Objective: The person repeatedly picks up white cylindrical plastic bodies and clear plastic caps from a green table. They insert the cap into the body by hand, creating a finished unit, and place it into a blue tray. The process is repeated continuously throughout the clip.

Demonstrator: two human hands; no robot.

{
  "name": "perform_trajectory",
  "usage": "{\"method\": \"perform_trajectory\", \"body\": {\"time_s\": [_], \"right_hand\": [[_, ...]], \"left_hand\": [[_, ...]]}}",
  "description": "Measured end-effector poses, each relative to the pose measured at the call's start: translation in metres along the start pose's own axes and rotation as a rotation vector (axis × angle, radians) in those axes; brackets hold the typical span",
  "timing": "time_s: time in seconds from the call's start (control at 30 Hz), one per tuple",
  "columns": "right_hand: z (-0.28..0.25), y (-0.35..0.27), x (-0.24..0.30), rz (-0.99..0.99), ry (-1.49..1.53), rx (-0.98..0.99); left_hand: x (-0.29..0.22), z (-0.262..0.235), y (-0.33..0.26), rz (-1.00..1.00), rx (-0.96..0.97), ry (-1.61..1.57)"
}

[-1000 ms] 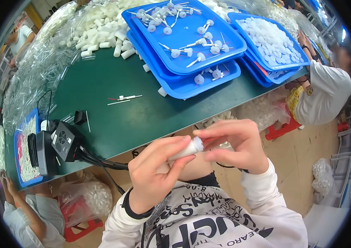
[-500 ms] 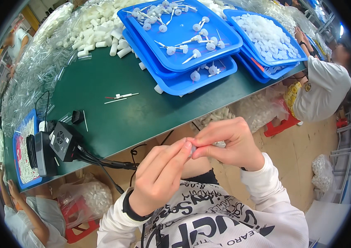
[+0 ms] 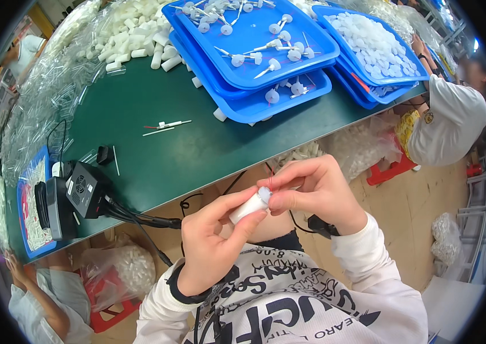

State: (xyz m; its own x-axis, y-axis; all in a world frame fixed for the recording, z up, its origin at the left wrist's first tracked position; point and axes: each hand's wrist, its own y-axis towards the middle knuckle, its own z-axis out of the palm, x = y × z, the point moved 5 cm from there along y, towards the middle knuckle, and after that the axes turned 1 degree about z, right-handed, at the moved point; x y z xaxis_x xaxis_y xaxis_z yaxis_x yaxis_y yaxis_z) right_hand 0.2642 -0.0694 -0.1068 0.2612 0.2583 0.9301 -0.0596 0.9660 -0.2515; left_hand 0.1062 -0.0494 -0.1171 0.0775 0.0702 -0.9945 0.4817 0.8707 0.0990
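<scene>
Between its thumb and fingers my left hand (image 3: 210, 238) grips a short white plastic cylinder (image 3: 246, 210), tilted up to the right. A translucent whitish round cap (image 3: 264, 194) sits at the cylinder's upper end. My right hand (image 3: 320, 192) is closed at that end, its thumb beside the cap. A thin red string (image 3: 270, 176) runs up by its fingertips; I cannot tell exactly how it is gripped. Farther off on the green table (image 3: 134, 152) lie a thin white stick with a fitting and red string (image 3: 168, 124) and a plain thin stick (image 3: 158, 132).
Stacked blue trays (image 3: 254, 69) hold capped sticks; another blue tray (image 3: 377, 86) holds whitish discs. White cylinders (image 3: 134, 40) and clear tubes (image 3: 31, 132) are heaped behind. A black box with cables (image 3: 87, 189) stands at the left edge. Other people sit at both sides.
My left hand has opened out and turned, bringing the white cylinder and cap into view. My right fingers have shifted at the cap, and red string shows above them.
</scene>
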Motion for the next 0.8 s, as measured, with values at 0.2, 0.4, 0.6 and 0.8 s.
{"method": "perform_trajectory", "body": {"time_s": [0.2, 0.4, 0.6, 0.8], "right_hand": [[-0.008, 0.005, 0.004, -0.109, -0.465, 0.089], [-0.010, 0.016, -0.023, -0.220, -0.313, 0.189], [-0.012, 0.015, -0.079, -0.133, -0.051, -0.199], [0.009, 0.007, -0.128, -0.034, -0.129, -0.285]], "left_hand": [[-0.012, 0.004, -0.002, 0.363, -0.029, 0.518], [0.019, 0.001, -0.013, 0.140, -0.062, 0.327], [0.076, -0.013, -0.014, -0.446, 0.014, -0.332], [0.087, -0.016, -0.009, -0.378, -0.175, -0.393]]}}
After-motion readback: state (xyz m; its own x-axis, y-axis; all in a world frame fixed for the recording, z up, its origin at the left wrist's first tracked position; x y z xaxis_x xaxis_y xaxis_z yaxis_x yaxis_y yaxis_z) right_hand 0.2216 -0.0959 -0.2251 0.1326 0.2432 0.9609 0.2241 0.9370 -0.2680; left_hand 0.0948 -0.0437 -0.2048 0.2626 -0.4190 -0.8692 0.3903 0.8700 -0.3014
